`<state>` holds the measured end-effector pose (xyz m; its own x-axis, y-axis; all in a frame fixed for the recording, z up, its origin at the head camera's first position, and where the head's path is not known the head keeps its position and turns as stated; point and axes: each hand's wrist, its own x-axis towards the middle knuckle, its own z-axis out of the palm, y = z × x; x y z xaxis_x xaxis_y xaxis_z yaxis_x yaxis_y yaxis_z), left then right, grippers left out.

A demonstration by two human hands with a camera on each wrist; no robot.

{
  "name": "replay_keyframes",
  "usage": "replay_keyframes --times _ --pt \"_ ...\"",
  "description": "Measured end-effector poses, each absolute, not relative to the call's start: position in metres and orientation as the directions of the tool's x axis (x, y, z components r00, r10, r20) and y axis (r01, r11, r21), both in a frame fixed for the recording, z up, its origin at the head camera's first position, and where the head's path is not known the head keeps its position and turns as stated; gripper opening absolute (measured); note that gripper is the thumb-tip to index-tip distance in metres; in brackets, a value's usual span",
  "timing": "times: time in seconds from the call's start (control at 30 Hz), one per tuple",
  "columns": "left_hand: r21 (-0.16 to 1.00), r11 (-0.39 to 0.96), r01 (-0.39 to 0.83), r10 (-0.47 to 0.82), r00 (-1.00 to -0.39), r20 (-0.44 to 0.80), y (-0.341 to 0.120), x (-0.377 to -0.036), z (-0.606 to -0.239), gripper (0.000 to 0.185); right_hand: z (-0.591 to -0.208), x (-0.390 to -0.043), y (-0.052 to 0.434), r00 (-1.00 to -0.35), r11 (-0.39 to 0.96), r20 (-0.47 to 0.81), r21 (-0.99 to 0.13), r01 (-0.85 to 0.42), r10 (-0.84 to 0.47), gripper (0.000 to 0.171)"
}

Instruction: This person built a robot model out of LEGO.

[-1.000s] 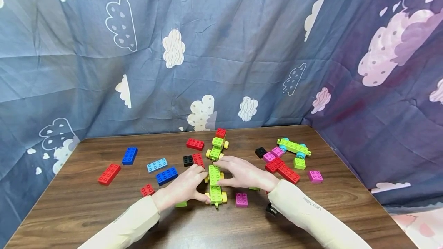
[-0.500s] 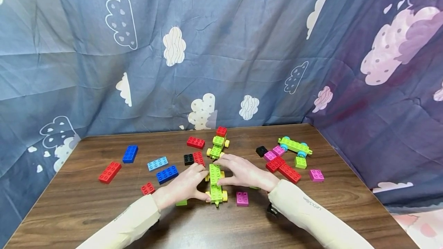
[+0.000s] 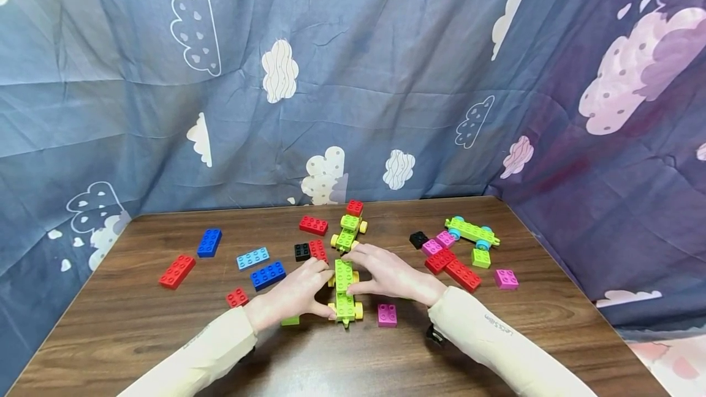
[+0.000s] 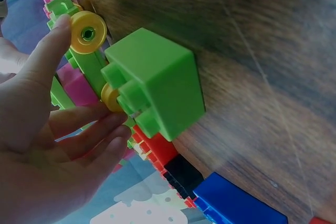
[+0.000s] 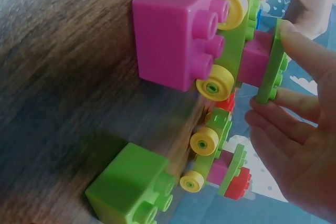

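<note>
Your left hand and right hand pinch the green wheeled car from both sides at table centre. Uneven pressure may roll its yellow wheels or dislodge the top green plate.

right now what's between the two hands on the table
The green wheeled block car with yellow wheels lies between them in the head view: the left hand holds its left side, the right hand its right side.
</note>
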<state>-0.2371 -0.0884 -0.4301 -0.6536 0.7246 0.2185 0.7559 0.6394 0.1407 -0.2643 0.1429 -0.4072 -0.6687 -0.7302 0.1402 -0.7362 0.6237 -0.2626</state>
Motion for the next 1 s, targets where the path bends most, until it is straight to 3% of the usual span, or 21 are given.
replay_keyframes --times 1.0 --pt "0.144 0.635 0.759 0.722 -0.649 0.241 -0.0889 -0.2389 -0.4321 0.067 -0.4032 -0.2678 0.1456 -0.656 0.609 0.081 -0.302 -0.733 -0.750 0.059"
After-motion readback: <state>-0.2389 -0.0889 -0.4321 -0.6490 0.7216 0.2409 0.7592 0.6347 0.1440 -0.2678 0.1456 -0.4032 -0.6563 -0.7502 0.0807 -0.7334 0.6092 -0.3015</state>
